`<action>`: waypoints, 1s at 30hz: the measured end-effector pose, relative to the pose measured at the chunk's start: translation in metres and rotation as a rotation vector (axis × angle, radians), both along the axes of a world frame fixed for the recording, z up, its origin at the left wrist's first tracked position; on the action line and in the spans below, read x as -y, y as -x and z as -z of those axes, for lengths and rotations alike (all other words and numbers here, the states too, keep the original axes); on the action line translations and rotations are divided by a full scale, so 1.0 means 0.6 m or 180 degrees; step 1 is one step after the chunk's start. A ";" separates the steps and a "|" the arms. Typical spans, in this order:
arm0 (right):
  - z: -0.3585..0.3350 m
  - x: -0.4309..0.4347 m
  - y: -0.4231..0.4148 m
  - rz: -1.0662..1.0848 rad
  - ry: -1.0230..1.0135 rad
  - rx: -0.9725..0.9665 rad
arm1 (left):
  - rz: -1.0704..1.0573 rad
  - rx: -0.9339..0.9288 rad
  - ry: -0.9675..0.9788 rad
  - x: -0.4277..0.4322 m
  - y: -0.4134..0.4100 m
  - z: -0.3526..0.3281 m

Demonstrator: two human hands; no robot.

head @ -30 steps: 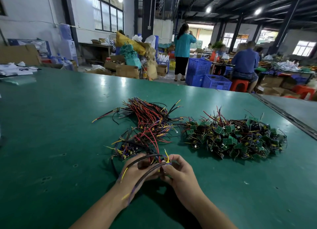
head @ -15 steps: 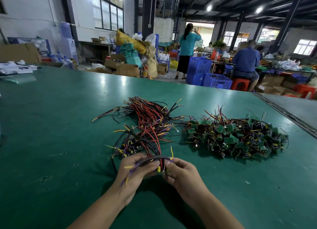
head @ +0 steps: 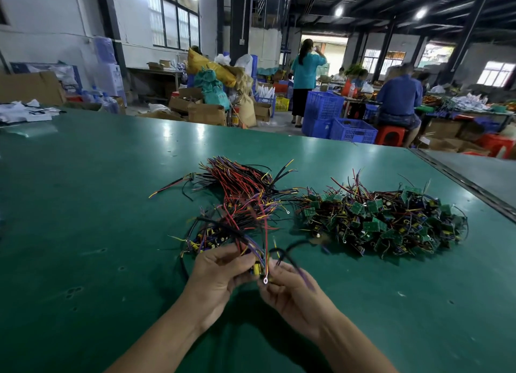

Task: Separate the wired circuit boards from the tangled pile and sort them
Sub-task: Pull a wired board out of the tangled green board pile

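Head view: the only view; I stand at the near edge of the table [head: 83, 233].
Left hand [head: 220, 272]: at 6 o'clock on the table, fingers curled round one board [head: 256, 268] and the roots of its wires.
Right hand [head: 290, 291]: just beside the left at 5 o'clock, thumb and fingertips pinching the board's leads [head: 291, 246] near a ring lug [head: 265, 281].
Just changed: a second ago the leads arched in a closed loop over both hands. The loop has since sprung open and one black lead whips out toward 3 o'clock, blurred. The ring lug has come into sight between the hands.
Meaning for the task: in my judgement one board is being combed free and its leads drawn straight. It is not yet laid down.
Bundle [head: 240, 202]: at 12 o'clock from the hands, red and black wires lying roughly one way, the near ones running down to the left hand. Probably the sorted lot.
Pile [head: 382, 224]: at 2 o'clock from the hands, green boards and wires knotted together, apart from the bundle but for a few stray ends.
Count: hands, two. Heaps, two. Boards in hand, one as far as I can tell. Boards in the pile, too many and too tangled to count, so most of the job remains.
Beyond the table: two people plainly seen at 12 to 1 o'clock, one standing and one seated; others are too blurred to count.
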State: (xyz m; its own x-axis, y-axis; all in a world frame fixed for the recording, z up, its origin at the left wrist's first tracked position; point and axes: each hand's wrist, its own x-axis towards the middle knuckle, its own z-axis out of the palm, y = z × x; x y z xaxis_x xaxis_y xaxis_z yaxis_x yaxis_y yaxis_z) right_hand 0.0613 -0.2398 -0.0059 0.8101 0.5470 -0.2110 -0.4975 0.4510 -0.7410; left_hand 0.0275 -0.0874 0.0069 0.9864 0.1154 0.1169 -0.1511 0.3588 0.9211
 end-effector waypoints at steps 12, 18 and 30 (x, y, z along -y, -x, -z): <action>0.002 0.016 -0.013 0.0580 -0.0466 -0.0319 | -0.0806 -0.0299 -0.2786 -0.030 -0.015 0.035; 0.008 0.013 -0.011 0.0819 -0.0477 -0.0260 | -0.1216 0.0071 -0.3588 -0.027 -0.011 0.041; 0.035 -0.022 0.004 0.1530 0.1616 0.1134 | -0.0867 0.0432 -0.2652 0.016 -0.004 0.037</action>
